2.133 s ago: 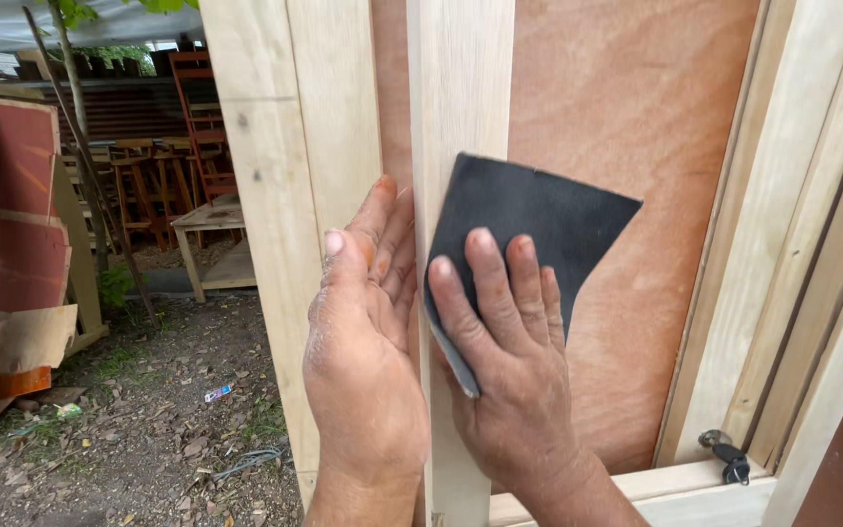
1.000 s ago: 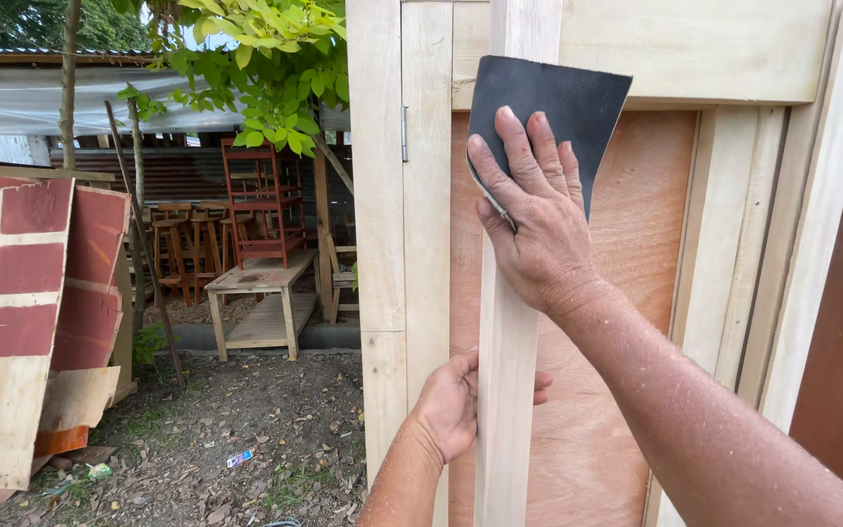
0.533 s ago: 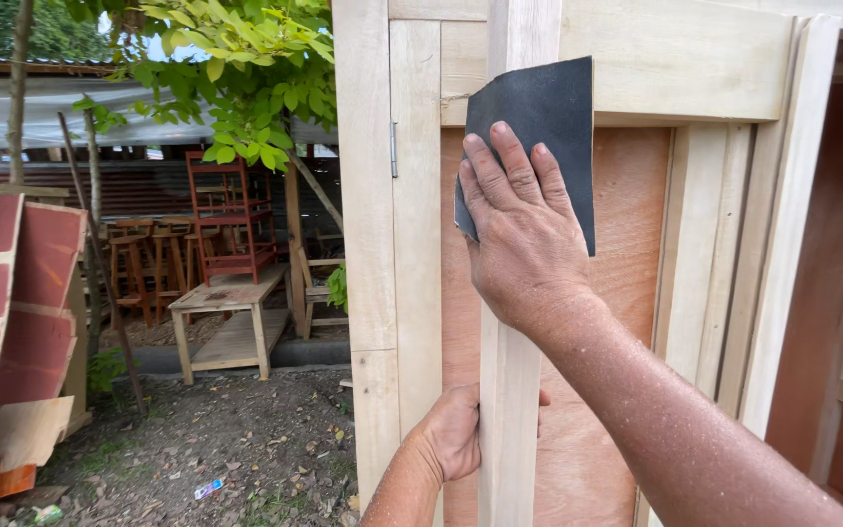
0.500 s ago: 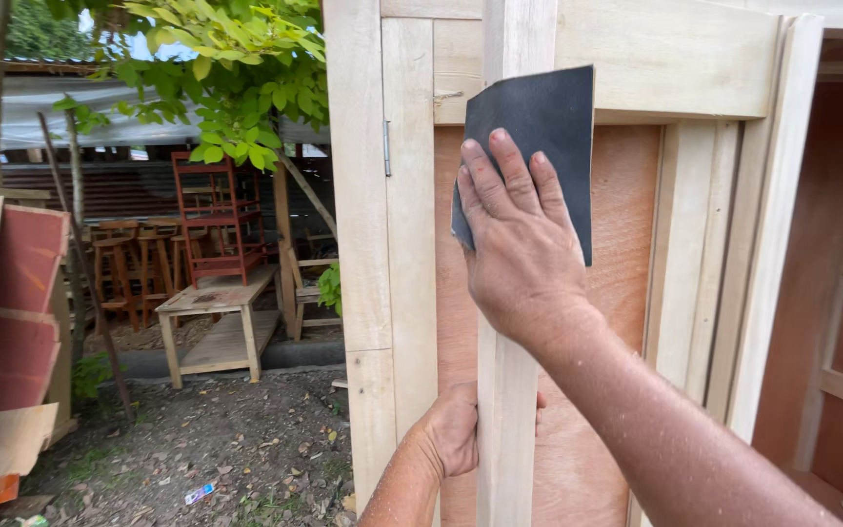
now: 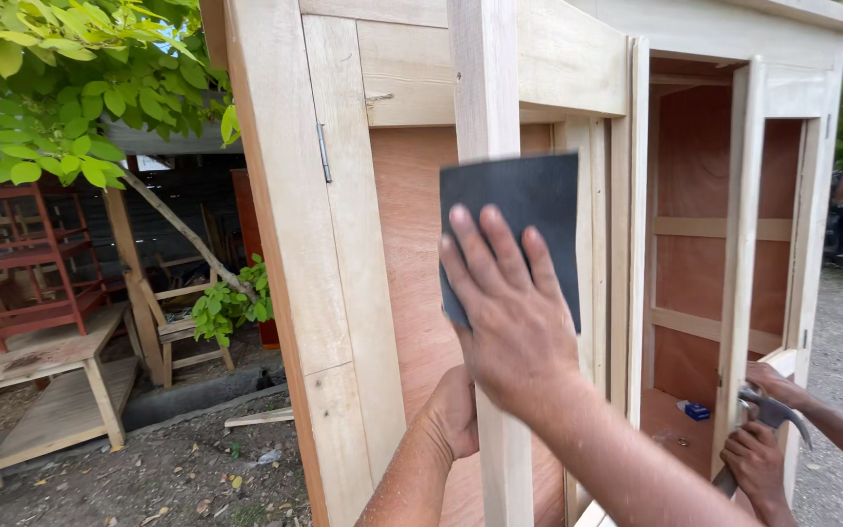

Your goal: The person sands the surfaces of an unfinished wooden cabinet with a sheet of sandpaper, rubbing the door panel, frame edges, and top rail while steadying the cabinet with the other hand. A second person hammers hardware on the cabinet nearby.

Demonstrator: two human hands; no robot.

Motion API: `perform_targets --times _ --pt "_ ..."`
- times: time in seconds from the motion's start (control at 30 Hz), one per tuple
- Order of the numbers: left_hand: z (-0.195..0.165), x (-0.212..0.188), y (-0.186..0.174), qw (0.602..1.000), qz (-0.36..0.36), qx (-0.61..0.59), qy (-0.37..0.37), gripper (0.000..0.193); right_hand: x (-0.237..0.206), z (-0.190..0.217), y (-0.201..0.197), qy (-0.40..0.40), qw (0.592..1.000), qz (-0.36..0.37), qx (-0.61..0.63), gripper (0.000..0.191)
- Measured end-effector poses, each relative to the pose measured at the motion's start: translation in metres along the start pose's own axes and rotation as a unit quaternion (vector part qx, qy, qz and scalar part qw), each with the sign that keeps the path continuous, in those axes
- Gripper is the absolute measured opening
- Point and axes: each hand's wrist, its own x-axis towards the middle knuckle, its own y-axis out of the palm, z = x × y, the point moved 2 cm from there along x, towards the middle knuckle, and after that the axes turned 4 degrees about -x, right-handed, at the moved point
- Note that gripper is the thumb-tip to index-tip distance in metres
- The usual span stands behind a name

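Sandpaper [image 5: 524, 210], a dark grey sheet, lies flat against the pale upright wooden strip [image 5: 485, 88] of the cabinet door, pressed there by my right hand [image 5: 509, 307]. My fingers are spread and laid flat over the sheet's lower half, palm pushing it onto the wood, so nothing is pinched; the paper's top edge and right side stick out past my fingertips toward 12 and 2 o'clock. My left hand [image 5: 453, 415] sits lower, at about 7 o'clock from the right one, wrapped around the same strip from its left side; its fingers are hidden behind the wood, so I cannot tell how tightly they close. Behind the strip is the reddish plywood panel [image 5: 412, 254] of the cabinet. Off at 4 o'clock, another person's two hands [image 5: 763, 429] work at the edge of the open second door [image 5: 743, 244], one holding a metal hammer head [image 5: 771, 408] against the frame. Far at 9 o'clock stands a red shelf frame [image 5: 21, 263] under green leaves
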Motion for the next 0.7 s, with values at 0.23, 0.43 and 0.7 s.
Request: perform_targets --times 0.23,0.43,0.7 --pt "0.029 0.016 -0.002 0.986 0.127 -0.101 0.027 0.046 -0.092 0.010 0.011 -0.029 0.992 -0.123 0.027 0.052" --pt "0.029 0.012 0.024 0.977 0.164 -0.121 -0.061 0.047 -0.027 -0.016 -0.016 0.044 0.995 -0.072 -0.047 0.059" --pt "0.017 -0.001 0.033 0.965 0.234 -0.115 0.017 0.059 -0.108 0.018 0.017 -0.057 0.998 0.018 0.037 0.068"
